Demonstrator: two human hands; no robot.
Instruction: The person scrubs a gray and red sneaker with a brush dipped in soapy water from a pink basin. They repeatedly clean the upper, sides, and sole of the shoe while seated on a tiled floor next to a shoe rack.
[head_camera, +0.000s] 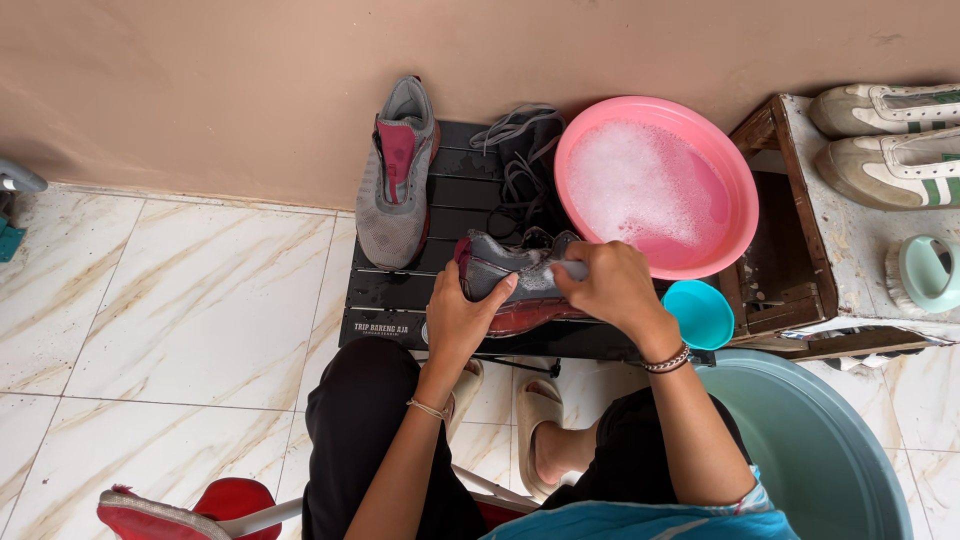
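Observation:
My left hand (462, 318) grips a grey shoe with a red sole (505, 272), holding it on its side on a low black slatted table (400, 300). Over the same shoe, my right hand (612, 288) is closed on a small brush with a pale handle (572, 269), pressed against the shoe's upper. The second grey and red shoe (397, 175) leans upright against the wall at the table's back left. Grey laces (520, 150) lie in a heap behind the held shoe.
A pink basin of soapy water (655, 185) sits on the table's right end. A small teal bowl (700, 312) and a large green-grey tub (810, 440) are at the right. A wooden crate (790, 250), white sneakers (890, 140) and a mint brush (925, 272) stand further right.

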